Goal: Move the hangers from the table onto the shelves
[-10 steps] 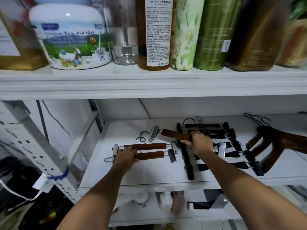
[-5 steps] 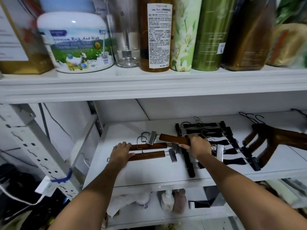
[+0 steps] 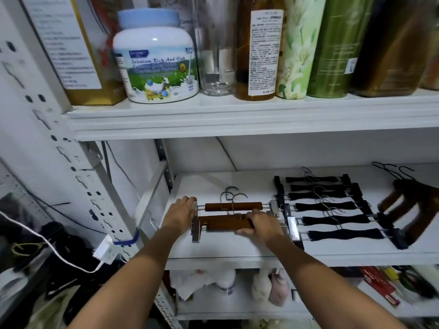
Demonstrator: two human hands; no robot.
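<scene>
Hanger [image 3: 225,225] now flat near shelf [image 3: 225,248] front edge (third brown one); my right grip [image 3: 261,225] curled round it, left grip [image 3: 181,214] flat-fingered against ends.

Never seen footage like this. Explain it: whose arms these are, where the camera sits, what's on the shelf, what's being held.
No machine: a person wears a head camera, so the view looks down along both bare arms. The left hand rests, fingers straight, against the clip ends of the brown wooden hangers. The right hand grips the front wooden hanger. They lie on a white shelf, beside black clip hangers and darker wooden hangers. Bottles stand on the upper shelf.
</scene>
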